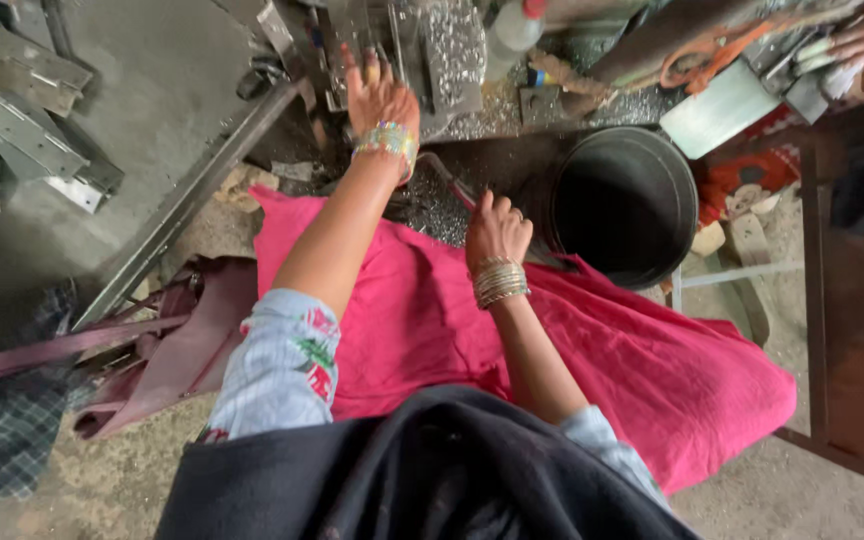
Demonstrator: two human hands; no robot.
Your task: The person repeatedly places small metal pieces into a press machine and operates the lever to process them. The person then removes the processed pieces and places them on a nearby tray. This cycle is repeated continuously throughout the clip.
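A seated worker's left hand (380,100) reaches, fingers spread and grasping nothing visible, into a grey metal press machine (422,50) strewn with shavings. The right hand (495,230) closes around a thin metal lever (447,175) above the pink cloth (432,310) on her lap; rigid and likely slick, it seems best gripped near its end.

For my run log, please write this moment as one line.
left hand: reaching to metal parts | right hand: near black bucket, contents unclear | pink cloth: over lap

Your left arm stretches far forward, the left hand (380,98) raised with its back toward you and fingers pointing away, slightly spread. Your right arm bends at the elbow, the right hand (497,230) lower and nearer, fingers curled loosely downward.
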